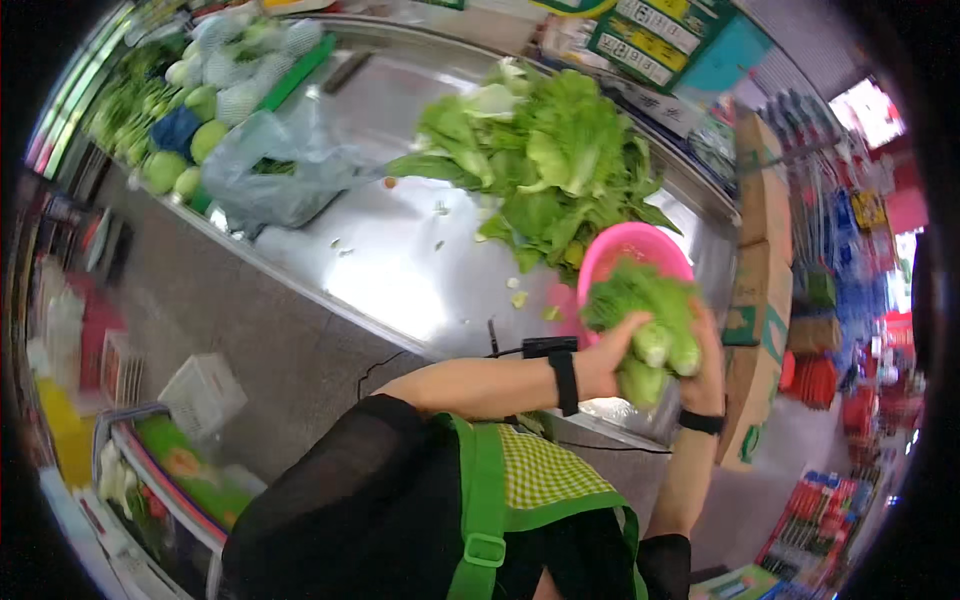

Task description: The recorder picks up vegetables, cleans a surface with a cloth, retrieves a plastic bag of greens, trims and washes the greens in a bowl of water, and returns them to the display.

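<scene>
Both of my hands hold a bunch of green leafy vegetables point(649, 307) between them, its pale stem ends pointing toward me. My left hand point(611, 356) grips its left side; my right hand point(703, 360) presses on the right, with the fingers partly hidden. Just behind the bunch, a pink plastic basket point(596, 259) sits on the stainless steel table point(390, 255), its near part covered by the greens. A large heap of loose lettuce and other leafy greens point(555, 165) lies beyond the basket.
A translucent plastic bag point(262, 176) and round green vegetables point(208, 139) occupy the table's left end. Small leaf scraps point(518, 299) lie near the basket. Cardboard boxes point(754, 292) line the right end. On the floor at left is a white plastic basket point(202, 394).
</scene>
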Available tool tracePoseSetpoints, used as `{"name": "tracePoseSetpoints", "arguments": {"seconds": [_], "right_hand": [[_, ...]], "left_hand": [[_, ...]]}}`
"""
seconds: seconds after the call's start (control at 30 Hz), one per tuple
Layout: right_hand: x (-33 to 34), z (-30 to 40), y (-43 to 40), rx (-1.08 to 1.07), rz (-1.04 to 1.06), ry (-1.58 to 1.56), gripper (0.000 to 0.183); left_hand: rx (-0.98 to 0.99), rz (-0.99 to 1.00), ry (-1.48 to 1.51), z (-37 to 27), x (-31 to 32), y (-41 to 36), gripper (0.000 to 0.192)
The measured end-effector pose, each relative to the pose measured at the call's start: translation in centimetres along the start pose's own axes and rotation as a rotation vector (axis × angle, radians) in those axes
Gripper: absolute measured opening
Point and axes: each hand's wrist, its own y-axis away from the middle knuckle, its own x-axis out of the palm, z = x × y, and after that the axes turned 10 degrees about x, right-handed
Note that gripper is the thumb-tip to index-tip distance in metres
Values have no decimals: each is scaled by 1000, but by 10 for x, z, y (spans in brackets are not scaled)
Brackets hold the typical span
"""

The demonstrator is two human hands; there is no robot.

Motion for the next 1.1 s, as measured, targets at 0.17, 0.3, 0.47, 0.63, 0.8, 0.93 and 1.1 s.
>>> {"name": "tracePoseSetpoints", "arguments": {"seconds": [0.17,0.3,0.47,0.63,0.8,0.93,1.1], "right_hand": [[52,81,51,-504,62,247,67],[15,40,2,-450,152,359,58],[-56,-55,-45,372,119,93,36],[-17,3,1,6,106,218,48],[10,31,29,-431,374,196,53],[-19,-49,-29,270,318,187,43],[-8,-63,-16,361,425,167,42]], "left_hand": [[592,104,-297,-2,70,16,41],[574,92,-225,5,15,-10,47],[1,-65,207,49,-63,-29,52],[141,114,89,46,-23,-11,50],[659,173,-245,37,19,19,48],[69,-84,173,39,-46,28,56],[125,-101,94,52,-65,40,52]]}}
